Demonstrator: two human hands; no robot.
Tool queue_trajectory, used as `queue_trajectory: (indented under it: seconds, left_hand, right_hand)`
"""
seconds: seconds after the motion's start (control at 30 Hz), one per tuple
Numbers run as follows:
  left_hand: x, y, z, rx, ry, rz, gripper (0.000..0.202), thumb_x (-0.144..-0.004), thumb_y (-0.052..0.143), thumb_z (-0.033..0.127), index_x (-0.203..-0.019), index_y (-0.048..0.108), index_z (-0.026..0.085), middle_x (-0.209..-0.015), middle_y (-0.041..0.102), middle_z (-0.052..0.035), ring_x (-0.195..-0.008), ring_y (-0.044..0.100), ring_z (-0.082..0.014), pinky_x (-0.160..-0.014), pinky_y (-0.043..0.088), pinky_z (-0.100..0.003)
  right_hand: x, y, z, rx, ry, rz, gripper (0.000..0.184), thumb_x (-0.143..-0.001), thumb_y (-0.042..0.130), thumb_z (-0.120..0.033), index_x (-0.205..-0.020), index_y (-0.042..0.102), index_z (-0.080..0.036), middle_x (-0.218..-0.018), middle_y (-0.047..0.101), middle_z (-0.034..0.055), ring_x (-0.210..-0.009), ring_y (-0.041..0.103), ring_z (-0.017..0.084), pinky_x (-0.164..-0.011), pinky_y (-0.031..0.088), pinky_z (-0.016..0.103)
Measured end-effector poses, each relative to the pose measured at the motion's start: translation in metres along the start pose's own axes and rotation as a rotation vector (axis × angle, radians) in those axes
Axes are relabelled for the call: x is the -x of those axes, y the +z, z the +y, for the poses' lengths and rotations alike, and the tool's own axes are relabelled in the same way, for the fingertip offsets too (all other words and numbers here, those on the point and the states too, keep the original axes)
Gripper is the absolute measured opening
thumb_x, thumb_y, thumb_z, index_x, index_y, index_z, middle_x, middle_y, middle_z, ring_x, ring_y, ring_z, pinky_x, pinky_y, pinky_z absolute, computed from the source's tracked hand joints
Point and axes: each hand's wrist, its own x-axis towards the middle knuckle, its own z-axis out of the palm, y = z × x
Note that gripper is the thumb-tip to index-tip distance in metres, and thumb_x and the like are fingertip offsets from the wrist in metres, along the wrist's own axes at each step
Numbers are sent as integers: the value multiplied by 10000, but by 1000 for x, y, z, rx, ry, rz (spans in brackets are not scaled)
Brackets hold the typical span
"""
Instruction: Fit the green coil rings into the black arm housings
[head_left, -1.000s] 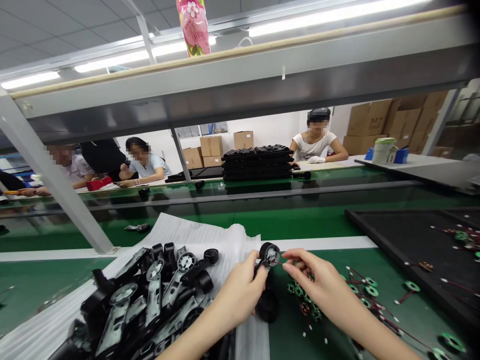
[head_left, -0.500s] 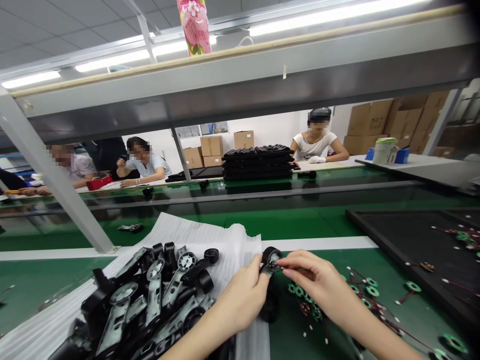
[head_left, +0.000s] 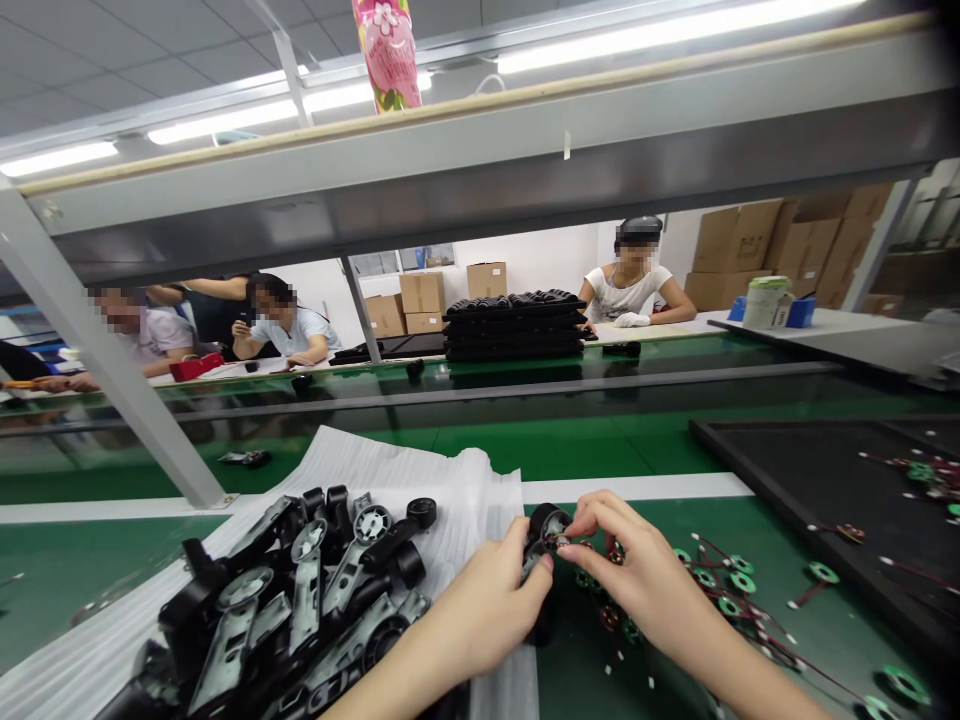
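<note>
My left hand (head_left: 487, 600) is closed around a black plastic housing with a round, hollow head (head_left: 541, 518), holding it above the edge of a white foam sheet (head_left: 499, 500). At the mouth of that head, the thumb and fingertips of my right hand (head_left: 634, 560) are pinched together. What they grip is small and mostly covered by the fingers. Under and beside my right hand lie green ring-shaped circuit boards (head_left: 741, 582) with thin wires and white connectors. To the left, a heap of similar black housings with grey inner faces (head_left: 307, 580) rests on the foam.
A black tray (head_left: 750, 470) with more wired rings stands at right. Beyond the bench runs a green conveyor belt (head_left: 570, 445) carrying a loose part (head_left: 246, 458). A slanted post (head_left: 127, 380) and overhead shelf (head_left: 465, 190) frame the view. Several people sit across the line near stacked black trays (head_left: 514, 335).
My left hand has turned the housing slightly, its thumb now further forward. My right fingertips stay at the round head. The loose part on the near belt has shifted left; far-belt parts moved slightly right.
</note>
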Motion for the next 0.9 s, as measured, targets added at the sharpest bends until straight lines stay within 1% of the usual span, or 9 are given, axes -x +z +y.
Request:
queue_trajectory:
  seconds: [0.1,0.2,0.3,0.4,0.47,0.53,0.6,0.77,0.9]
  left_hand:
    - [1,2,-1,-13,17,-3,235,-913,351,424,-1002,452,232,-729,521,15,-642,498,-160,-572,314,-252]
    - [0,3,0,-10,18,21,235,-914,351,430,-982,450,228,-689,490,29,-613,485,-152,-558,309,-249]
    - [0,2,2,-3,19,25,245,-914,360,435,-970,458,218,-647,444,45,-593,470,-144,-542,299,-243]
    - [2,0,4,-1,17,-2,287,-913,361,457,-1019,471,214,-671,470,38,-615,479,-146,-553,312,-243]
    - [3,-1,4,3,27,-14,313,-913,358,476,-1035,475,213,-699,498,30,-631,496,-147,-567,325,-245]
    - [3,-1,2,2,50,-22,328,-910,365,493,-1045,478,215,-720,521,24,-649,518,-152,-583,335,-248]
    - [3,-2,0,-10,70,-25,337,-904,380,503,-1058,480,220,-733,539,16,-671,537,-164,-593,338,-251]
    - [2,-1,-1,-58,81,-26,325,-909,381,496,-1046,482,220,-743,561,-3,-704,564,-190,-603,349,-259]
    - [3,3,-3,-121,39,3,353,-909,366,504,-1100,465,224,-842,602,-52,-779,596,-231,-647,378,-283]
  right_hand:
    - [1,0,0,-1,3,-27,85,-844,561,-250,-769,526,-232,-912,543,22,-888,576,201,-788,461,321]
    - [1,2,3,-47,47,28,117,-837,567,-289,-765,497,-231,-915,546,26,-893,571,204,-773,468,332]
    - [1,6,7,-209,130,67,178,-809,605,-354,-787,478,-231,-976,578,36,-918,590,209,-765,489,337]
    - [0,7,8,-456,211,10,249,-794,637,-389,-939,506,-234,-1065,612,53,-1010,607,215,-863,498,360]
    - [0,6,7,-547,233,-62,329,-797,644,-392,-1057,521,-232,-1125,617,72,-1083,587,220,-938,475,379]
    - [0,4,7,-568,229,-118,370,-804,643,-390,-1117,535,-226,-1166,616,86,-1118,570,225,-974,456,397]
    - [0,2,8,-564,218,-140,373,-807,643,-383,-1130,547,-223,-1161,623,87,-1118,570,230,-976,456,412]
    - [2,2,11,-542,209,-113,354,-792,667,-361,-1102,561,-225,-1105,633,76,-1081,582,231,-957,467,415]
    - [3,3,11,-564,225,-96,362,-790,666,-394,-1092,557,-225,-1108,623,78,-1110,560,227,-966,457,404]
